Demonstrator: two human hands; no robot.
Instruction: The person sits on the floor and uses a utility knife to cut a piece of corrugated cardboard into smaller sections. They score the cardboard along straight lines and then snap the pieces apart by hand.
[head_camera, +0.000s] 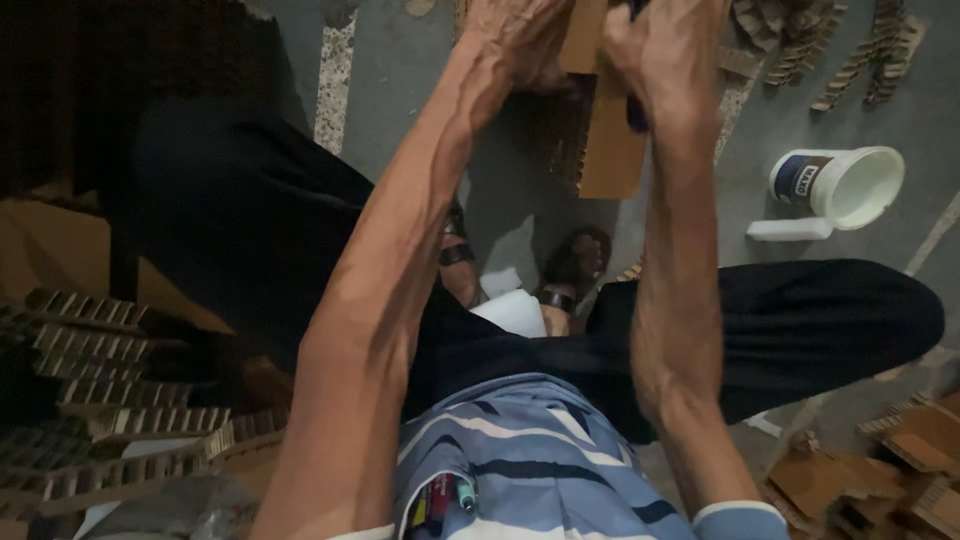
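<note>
Both my arms reach forward over my lap. My left hand (515, 40) grips the left edge of a thick brown corrugated cardboard block (610, 150) held upright above the floor. My right hand (665, 55) is closed around a dark-handled tool (636, 115) pressed against the block's right side; the tool's tip is hidden behind the hand. The block's honeycomb edge faces left and its flat face faces right.
A white plastic tub (845, 185) lies on its side on the grey floor at right, a white bar (790, 229) beside it. Stacks of corrugated strips (110, 400) sit at left, cardboard scraps (900, 470) at lower right, more strips (850, 50) at the top right. My sandalled feet (570, 270) rest below the block.
</note>
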